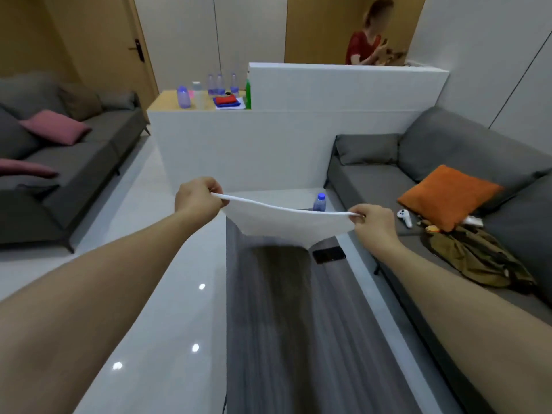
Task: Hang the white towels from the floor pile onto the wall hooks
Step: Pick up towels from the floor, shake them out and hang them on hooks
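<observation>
A white towel [286,221] is held stretched in the air between two outstretched arms, its top edge pinched at one corner by the left hand [197,198] and at the other by the right hand [373,224]. Fingers of both hands are curled closed around the hem, and the cloth sags in a shallow curve between the two grips, hanging clear above a grey striped table [298,324]. Just behind the towel's upper edge, close to the right-hand grip, the blue cap of a water bottle [319,202] is seen. A dark phone [328,254] lies on the table below the right-hand corner. Beyond the right grip, an orange cushion [448,195], a white controller [404,218] and an olive bag [478,258] are spread on a grey sofa [373,177]. Out past the left grip, a second grey sofa [74,162] carries pink cushions [56,127]. Farther ahead of both hands, bottles [219,83] and folded red and blue cloths [227,101] are set on a white counter [239,138], behind which a person in red [363,46] is partly visible.
</observation>
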{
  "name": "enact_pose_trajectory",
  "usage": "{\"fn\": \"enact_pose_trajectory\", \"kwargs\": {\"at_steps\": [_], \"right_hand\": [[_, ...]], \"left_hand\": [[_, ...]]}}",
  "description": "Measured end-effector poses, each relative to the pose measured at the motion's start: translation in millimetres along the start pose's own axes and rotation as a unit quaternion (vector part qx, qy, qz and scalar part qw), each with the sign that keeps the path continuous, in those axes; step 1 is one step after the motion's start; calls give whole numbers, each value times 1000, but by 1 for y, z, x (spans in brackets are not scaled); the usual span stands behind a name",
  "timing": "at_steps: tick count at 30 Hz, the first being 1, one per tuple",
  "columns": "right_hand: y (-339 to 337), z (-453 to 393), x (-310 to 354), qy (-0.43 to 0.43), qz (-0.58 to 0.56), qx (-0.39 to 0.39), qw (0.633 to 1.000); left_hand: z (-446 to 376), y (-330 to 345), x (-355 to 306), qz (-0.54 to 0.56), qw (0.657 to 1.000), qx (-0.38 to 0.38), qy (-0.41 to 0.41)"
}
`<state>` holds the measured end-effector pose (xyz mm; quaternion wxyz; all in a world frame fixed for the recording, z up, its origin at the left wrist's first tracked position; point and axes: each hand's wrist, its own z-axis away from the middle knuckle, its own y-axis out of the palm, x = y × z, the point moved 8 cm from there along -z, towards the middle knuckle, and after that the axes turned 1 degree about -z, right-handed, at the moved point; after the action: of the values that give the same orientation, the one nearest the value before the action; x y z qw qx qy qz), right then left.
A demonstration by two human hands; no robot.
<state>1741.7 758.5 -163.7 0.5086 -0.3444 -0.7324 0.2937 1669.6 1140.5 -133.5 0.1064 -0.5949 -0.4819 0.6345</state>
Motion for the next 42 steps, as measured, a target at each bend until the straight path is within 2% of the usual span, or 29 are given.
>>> {"fn": "enact_pose_trajectory", "kwargs": {"at_steps": [8,16,24,32,42], "right_hand": [[22,140,-88,64,5,108,992],[3,276,-129,121,13,125,985],[-6,357,-142,167,44,143,974],[33,367,-186,193,88,192,958],[130,242,-247,198,96,246,944]], "left_hand": [[155,70,52,-90,989,107,-43],[279,104,98,-111,962,241,-67],[356,111,129,-96,952,283,-68],[367,159,156,-120,937,318,-83],[267,249,160,-178,935,274,-136]]}}
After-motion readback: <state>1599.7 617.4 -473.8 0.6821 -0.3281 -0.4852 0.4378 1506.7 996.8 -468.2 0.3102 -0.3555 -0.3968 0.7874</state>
